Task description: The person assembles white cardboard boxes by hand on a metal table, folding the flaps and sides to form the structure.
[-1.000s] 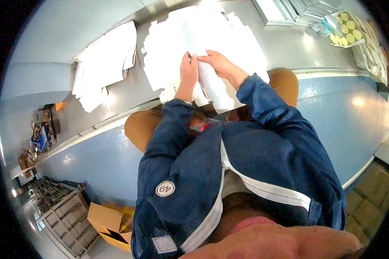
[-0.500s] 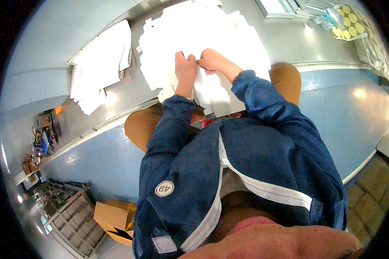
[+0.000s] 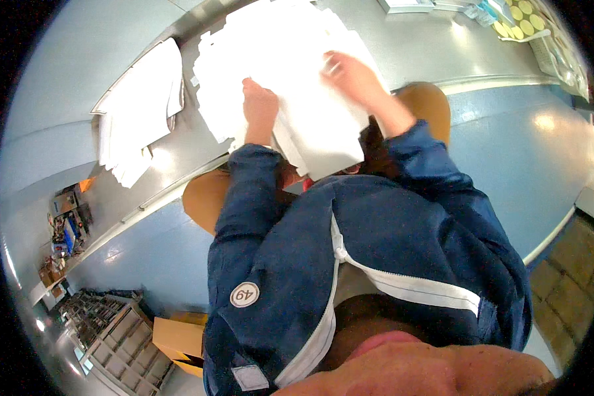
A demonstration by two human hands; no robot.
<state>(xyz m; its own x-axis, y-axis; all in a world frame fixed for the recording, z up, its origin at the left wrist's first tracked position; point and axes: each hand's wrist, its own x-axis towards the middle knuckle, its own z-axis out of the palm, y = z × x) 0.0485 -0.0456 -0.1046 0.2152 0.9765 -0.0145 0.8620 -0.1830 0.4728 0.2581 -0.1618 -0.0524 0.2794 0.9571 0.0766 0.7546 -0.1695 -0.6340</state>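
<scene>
A broad pile of white card sheets (image 3: 270,39), washed out by glare, covers the table in front of me. Over its near edge a white card piece (image 3: 330,142) hangs toward my lap, with a narrow folded strip along its left side. My left hand (image 3: 261,107) is closed beside that strip, fingers curled at the card piece's upper left; glare hides the exact grip. Farther right and higher, my right hand (image 3: 355,80) hovers over or touches the pile. Motion smears its fingers, so what they hold does not show.
Left of the pile lies another stack of white sheets (image 3: 138,99). At the far right are a bag with yellow round pieces (image 3: 523,23) and grey-white trays (image 3: 406,5). A cardboard box (image 3: 178,336) and a grey rack (image 3: 129,346) stand on the floor at lower left.
My hands, close together before at the folded white card, have come apart. The right hand has moved up and to the right; the left stays near the card's left side.
</scene>
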